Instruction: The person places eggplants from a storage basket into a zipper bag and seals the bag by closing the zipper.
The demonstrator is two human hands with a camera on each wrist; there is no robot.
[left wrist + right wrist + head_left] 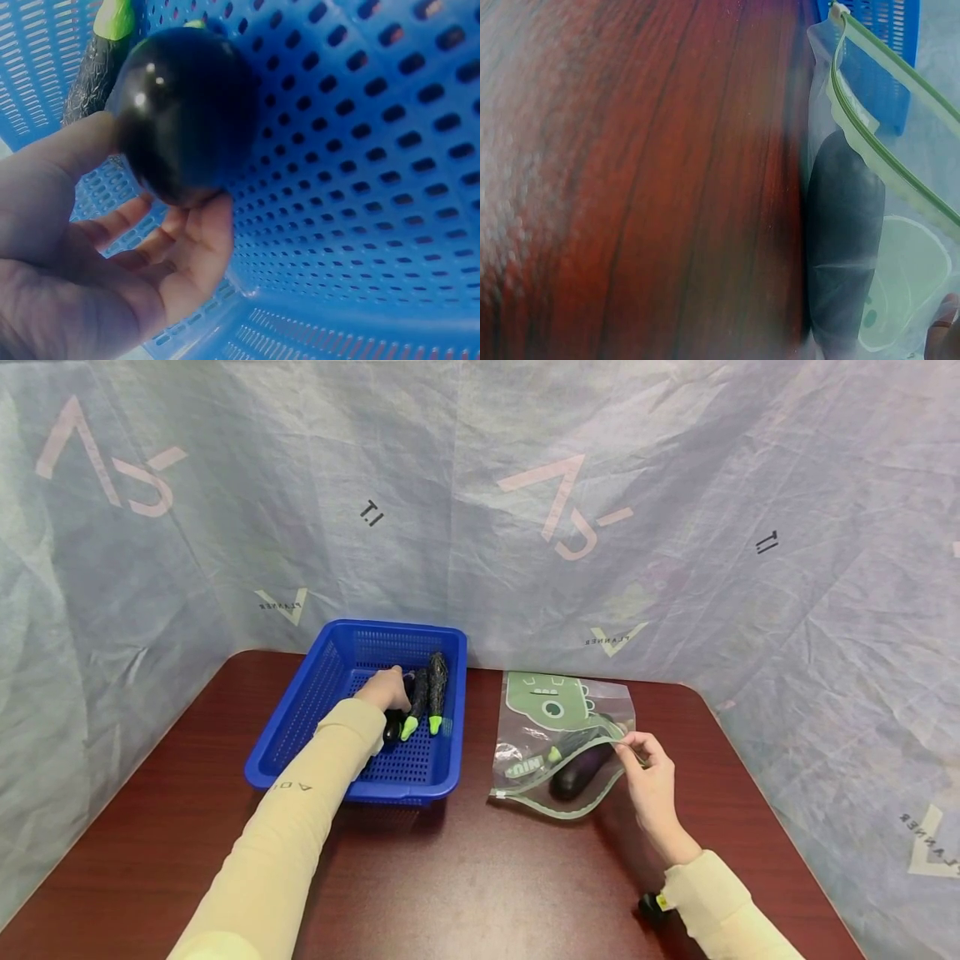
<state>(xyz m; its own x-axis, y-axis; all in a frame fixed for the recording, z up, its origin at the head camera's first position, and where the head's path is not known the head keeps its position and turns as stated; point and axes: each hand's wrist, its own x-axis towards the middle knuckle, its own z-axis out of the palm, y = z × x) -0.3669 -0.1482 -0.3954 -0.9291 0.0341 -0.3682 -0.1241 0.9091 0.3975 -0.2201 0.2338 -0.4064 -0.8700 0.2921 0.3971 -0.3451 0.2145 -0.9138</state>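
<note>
Inside the blue basket (352, 791), my left hand (386, 687) holds a glossy dark eggplant (187, 112), thumb on one side and fingertips at the other. Beside it lie two dark bumpy cucumbers (437, 685) with bright green ends. My right hand (651, 781) pinches the rim of a clear zip bag (517, 752) printed with a green cartoon animal. The bag lies with its mouth parted toward me. In it are a purple eggplant (577, 774) and a green-tipped vegetable (567, 745). In the right wrist view only a fingertip (943, 330) of this hand shows.
A dark red wooden table (465, 893) carries both basket and bag. Printed grey cloth (450, 527) hangs behind and along the sides. A small black object (651, 907) is at the right sleeve.
</note>
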